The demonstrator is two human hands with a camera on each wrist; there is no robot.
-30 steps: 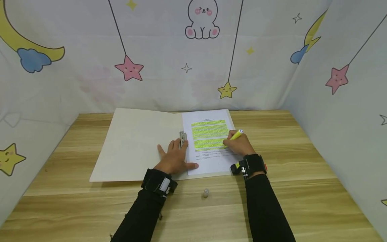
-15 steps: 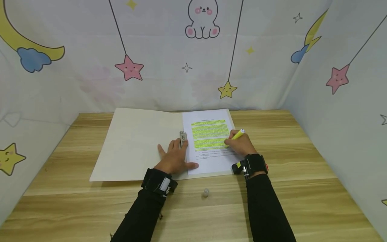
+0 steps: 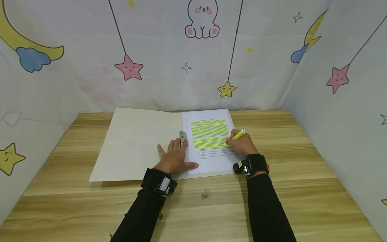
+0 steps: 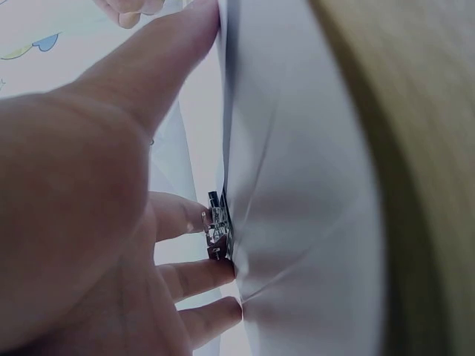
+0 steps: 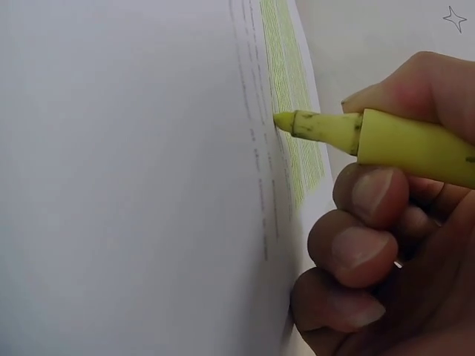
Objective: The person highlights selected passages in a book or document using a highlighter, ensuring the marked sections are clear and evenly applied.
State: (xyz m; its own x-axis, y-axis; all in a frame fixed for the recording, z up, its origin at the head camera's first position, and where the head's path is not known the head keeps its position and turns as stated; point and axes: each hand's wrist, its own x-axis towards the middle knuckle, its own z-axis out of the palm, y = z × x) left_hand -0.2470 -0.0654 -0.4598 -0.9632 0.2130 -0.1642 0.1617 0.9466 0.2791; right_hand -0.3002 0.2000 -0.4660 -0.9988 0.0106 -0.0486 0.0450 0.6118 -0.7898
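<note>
My right hand (image 3: 242,144) grips a yellow highlighter (image 5: 415,141), its chisel tip at the lower lines of a printed sheet (image 3: 211,166). Yellow bands cover most of the text above; a few lines below are unmarked. The sheet lies on the right side of an open cream folder (image 3: 133,144). My left hand (image 3: 173,158) lies spread over the folder's fold, fingers straight, thumb on the sheet's lower left edge. Beside its fingertips is a metal clip (image 3: 182,135), partly hidden by the hand; the left wrist view shows the clip (image 4: 216,228) between the fingers.
A small translucent cap-like piece (image 3: 206,193) sits on the wooden table (image 3: 302,195) in front of the folder. White cloth walls (image 3: 163,90) printed with stars and a moon stand behind and at both sides.
My right hand has slid slightly to the right along the text line with the highlighter. The left hand, folder and sheet stay in place.
</note>
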